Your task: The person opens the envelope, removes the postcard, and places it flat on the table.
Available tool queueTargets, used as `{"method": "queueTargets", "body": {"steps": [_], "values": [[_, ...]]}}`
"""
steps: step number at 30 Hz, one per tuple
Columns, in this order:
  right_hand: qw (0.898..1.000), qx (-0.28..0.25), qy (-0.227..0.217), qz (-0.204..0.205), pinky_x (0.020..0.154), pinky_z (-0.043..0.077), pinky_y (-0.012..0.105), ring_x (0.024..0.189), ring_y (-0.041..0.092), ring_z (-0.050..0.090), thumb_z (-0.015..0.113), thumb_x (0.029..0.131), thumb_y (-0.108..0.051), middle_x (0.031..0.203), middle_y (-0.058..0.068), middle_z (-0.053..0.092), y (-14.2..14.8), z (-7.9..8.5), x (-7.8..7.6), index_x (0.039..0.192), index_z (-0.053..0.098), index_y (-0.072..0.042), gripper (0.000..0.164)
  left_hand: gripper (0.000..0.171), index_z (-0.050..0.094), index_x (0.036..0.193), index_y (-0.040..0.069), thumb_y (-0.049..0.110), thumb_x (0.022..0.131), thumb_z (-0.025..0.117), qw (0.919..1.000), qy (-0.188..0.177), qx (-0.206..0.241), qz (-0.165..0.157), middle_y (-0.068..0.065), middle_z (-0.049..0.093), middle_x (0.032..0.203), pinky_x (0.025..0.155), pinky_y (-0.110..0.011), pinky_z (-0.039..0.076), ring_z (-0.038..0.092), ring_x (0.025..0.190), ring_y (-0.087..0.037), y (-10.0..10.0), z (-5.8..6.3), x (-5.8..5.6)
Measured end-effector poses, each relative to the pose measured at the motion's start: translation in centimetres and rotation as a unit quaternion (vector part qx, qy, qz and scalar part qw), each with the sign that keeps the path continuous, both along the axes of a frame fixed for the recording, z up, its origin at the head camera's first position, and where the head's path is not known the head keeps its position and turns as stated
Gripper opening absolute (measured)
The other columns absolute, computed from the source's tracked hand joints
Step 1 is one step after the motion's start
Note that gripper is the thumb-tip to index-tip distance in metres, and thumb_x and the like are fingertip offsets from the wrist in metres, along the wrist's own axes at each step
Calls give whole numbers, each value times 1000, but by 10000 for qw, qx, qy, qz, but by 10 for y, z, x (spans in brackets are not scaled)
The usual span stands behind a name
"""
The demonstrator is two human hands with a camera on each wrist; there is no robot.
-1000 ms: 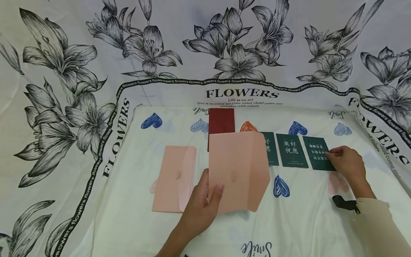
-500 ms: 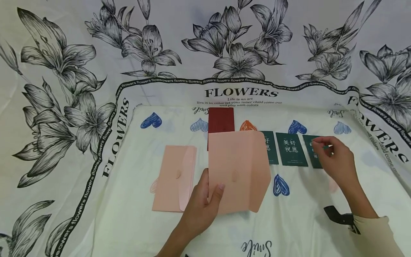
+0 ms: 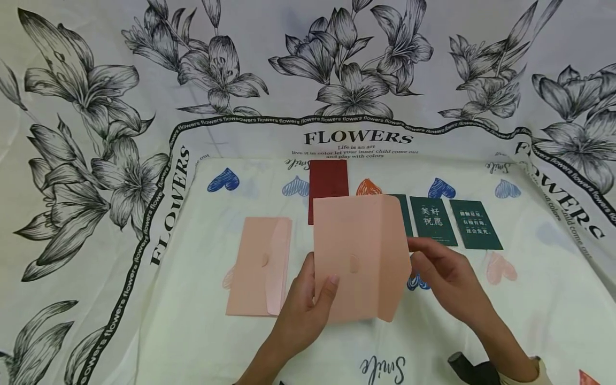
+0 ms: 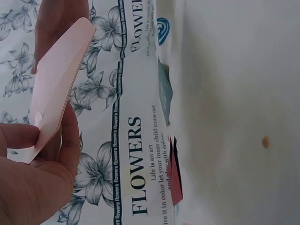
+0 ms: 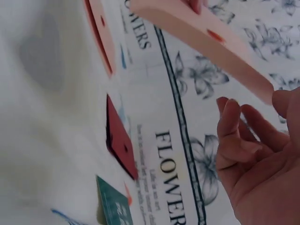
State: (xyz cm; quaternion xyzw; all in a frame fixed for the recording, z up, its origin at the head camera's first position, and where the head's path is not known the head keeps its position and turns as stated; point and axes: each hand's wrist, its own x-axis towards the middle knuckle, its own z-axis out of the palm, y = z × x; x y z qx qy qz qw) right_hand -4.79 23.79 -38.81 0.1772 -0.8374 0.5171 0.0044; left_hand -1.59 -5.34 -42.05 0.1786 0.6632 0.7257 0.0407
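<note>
The left grip (image 3: pixel 303 315) pinches the pink envelope (image 3: pixel 344 230) above the heart-printed cloth (image 3: pixel 192 342), partly covering the red card (image 3: pixel 329 179) in the head view, while the right grip (image 3: pixel 447 278), open with fingers loosely bent, is positioned at the unfolded flap's (image 3: pixel 392 256) edge, contact being unclear.

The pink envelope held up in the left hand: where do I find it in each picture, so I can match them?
Head view: the pink envelope is at the centre, slightly low, held by the left hand.
Left wrist view: the pink envelope slants down the upper left.
Right wrist view: the pink envelope slants across the upper right.
Shared landmark: the big printed word FLOWERS, sideways in both wrist views.
</note>
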Motion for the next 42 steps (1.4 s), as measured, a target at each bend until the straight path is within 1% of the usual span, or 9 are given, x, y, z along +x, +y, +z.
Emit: {"method": "queueTargets", "body": {"steps": [5,9,14,18,22,25,28,34,42], "values": [[9978,-550,-271,240,76,61,31,98,14,70,49,109,4,124,-2,71,-12,-10,9,144,57,-4,37,31,44,143,21,16,113,51,9999,-101,31,-50,-4,67,126,93,-38,58,69,115,-25,0,0,1],[9960,-781,-275,322,69,60,32,89,18,68,57,105,7,121,3,70,-22,-18,10,145,52,-6,42,32,45,143,23,16,113,52,9996,-241,28,-129,-2,66,127,95,-37,57,67,116,-24,0,1,2],[9974,-689,1,208,61,58,31,71,17,64,66,100,7,103,4,70,-35,-23,14,142,56,-11,46,32,46,142,26,16,112,54,9996,-248,-86,-122,1,67,127,90,-35,58,67,112,-22,2,2,4],[9972,-725,26,153,61,58,31,71,17,64,68,99,7,98,4,70,-40,-24,16,139,58,-11,45,32,47,140,26,17,111,55,9996,-117,-247,-60,2,68,119,83,-33,58,66,99,-19,3,2,5],[9978,-656,-39,69,61,58,31,71,17,64,69,100,4,96,2,70,-43,-26,19,136,59,-13,41,30,47,136,28,24,109,60,9970,37,-758,162,6,67,98,73,-30,55,63,80,-14,5,0,6],[9985,-550,-7,-48,63,59,31,72,17,65,69,101,0,95,-2,69,-47,-27,22,133,60,-16,37,37,46,137,28,31,106,65,9906,190,-1275,461,10,66,99,72,-30,56,64,80,-10,6,-2,7],[9986,-499,70,-162,63,59,31,72,19,65,70,101,-3,96,-3,67,-52,-27,26,130,61,-18,33,51,43,145,24,34,102,71,9827,399,-1649,747,11,65,115,80,-32,58,65,92,-9,6,-4,8],[9984,-523,178,-95,59,56,29,72,16,63,69,101,1,95,-1,63,-60,-23,33,129,60,-17,34,75,38,156,18,41,96,78,9582,951,-2343,1341,5,63,132,87,-37,58,63,104,-9,4,-8,9],[9983,-479,334,-46,60,56,28,71,15,64,69,99,6,95,-3,63,-64,-15,40,128,61,-14,36,94,14,169,19,46,100,72,9448,1443,-2591,1391,-2,58,145,89,-40,61,67,114,-16,0,-7,10]]}}
